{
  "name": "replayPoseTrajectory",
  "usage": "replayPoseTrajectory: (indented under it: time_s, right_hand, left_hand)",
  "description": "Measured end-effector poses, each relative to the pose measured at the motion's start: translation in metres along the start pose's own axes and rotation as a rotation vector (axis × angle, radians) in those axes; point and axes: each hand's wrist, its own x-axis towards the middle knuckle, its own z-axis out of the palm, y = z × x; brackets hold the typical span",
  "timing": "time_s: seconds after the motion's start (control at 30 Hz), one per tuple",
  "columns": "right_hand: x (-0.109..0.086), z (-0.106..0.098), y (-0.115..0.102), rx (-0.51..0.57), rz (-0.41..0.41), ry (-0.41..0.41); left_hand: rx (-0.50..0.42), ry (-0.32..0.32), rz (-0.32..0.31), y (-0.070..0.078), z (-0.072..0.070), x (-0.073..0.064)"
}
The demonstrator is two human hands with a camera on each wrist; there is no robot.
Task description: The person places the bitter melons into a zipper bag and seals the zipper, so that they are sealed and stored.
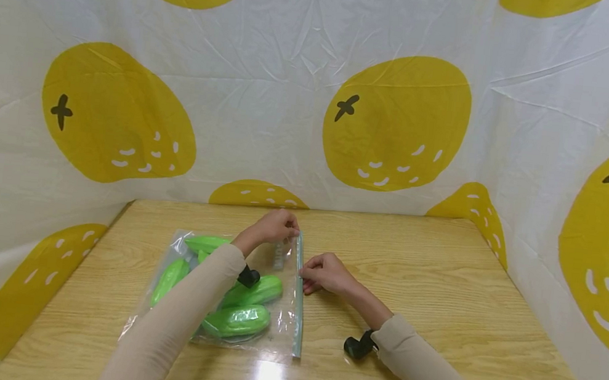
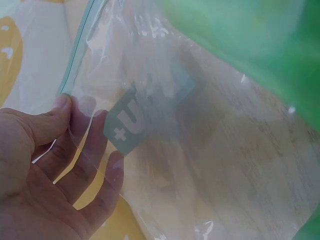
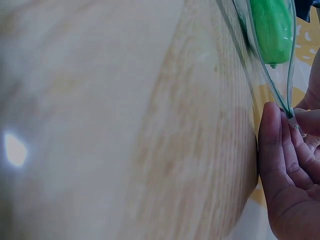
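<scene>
A clear zip bag lies flat with its teal-edged zip strip on the right side. Inside it are several bright green, cucumber-like vegetables. My left hand pinches the far corner of the bag at the end of the strip; in the left wrist view the thumb presses the plastic against the index finger, the other fingers spread behind the film. Partway along the strip, my right hand pinches the zip edge between thumb and fingers. In the right wrist view the two edges of the mouth meet at that pinch.
The bag lies on a wood-grain table. Behind and at both sides hangs a white curtain with large yellow fruit prints. A black wrist camera sits at the right sleeve, another black camera at the left wrist, over the bag.
</scene>
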Motion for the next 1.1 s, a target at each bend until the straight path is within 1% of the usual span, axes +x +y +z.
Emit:
replayPoseTrajectory:
  time_s: [0.2,0.57,0.77,1.1]
  right_hand:
    - [-0.0009,0.0004,0.0015,-0.004,-0.008,-0.009]
    - [-0.0013,0.0019,0.0023,-0.014,0.011,0.005]
    - [-0.0027,0.0021,0.0016,-0.019,0.003,-0.006]
    - [-0.0049,0.0013,0.0016,-0.029,-0.012,-0.028]
  left_hand:
    - [0.005,-0.002,-0.005,0.0012,-0.0003,-0.0012]
    - [0.019,0.013,0.006,0.0011,0.0002,-0.0014]
    - [0.029,0.018,0.013,0.0014,-0.0003,-0.0025]
    - [0.031,0.022,0.006,0.0028,0.0001,-0.0035]
